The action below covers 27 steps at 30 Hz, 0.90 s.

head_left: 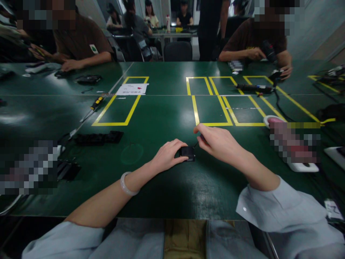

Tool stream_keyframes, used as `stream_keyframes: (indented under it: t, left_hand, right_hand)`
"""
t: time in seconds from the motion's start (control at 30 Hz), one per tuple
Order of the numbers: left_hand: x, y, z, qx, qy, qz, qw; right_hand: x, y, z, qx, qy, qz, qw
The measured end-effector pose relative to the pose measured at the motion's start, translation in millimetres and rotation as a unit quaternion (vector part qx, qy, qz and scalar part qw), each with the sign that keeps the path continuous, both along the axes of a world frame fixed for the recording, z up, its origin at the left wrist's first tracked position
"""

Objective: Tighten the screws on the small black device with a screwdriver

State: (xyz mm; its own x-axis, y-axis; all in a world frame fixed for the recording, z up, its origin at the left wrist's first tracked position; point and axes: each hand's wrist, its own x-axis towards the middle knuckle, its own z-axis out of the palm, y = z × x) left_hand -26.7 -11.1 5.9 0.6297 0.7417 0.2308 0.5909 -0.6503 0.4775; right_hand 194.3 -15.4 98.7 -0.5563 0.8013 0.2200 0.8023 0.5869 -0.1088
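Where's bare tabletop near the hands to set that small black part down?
Bare green table lies ahead of the left hand and right hand, which hold the small black part, up to the yellow tape rectangles. Left is crowded by black trays; right by the white device.

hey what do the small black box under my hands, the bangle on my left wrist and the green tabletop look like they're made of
Small black box, held by the left hand with the right hand beside it: probably moulded plastic, matt, with dull highlights only. Pale bangle: smooth, milky and slightly translucent, like jade or glass; which one is unclear. Green tabletop: a hard, semi-gloss surface, perhaps laminate or a mat, since it reflects the ceiling lights softly.
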Motion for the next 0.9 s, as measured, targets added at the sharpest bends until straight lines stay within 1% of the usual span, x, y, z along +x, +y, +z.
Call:
stream_keyframes:
  t: [0.33,0.9]
  left_hand:
    - [-0.2,-1.1,3.1,0.000,0.009,0.000,1.000]
    - [0.2,-1.2,5.0,-0.007,0.016,-0.002,1.000]
  right_hand:
    - [-0.2,0.0,3.7,-0.013,-0.042,-0.027,0.999]
    - [0.1,-0.9,4.5,-0.012,-0.050,-0.029,0.998]
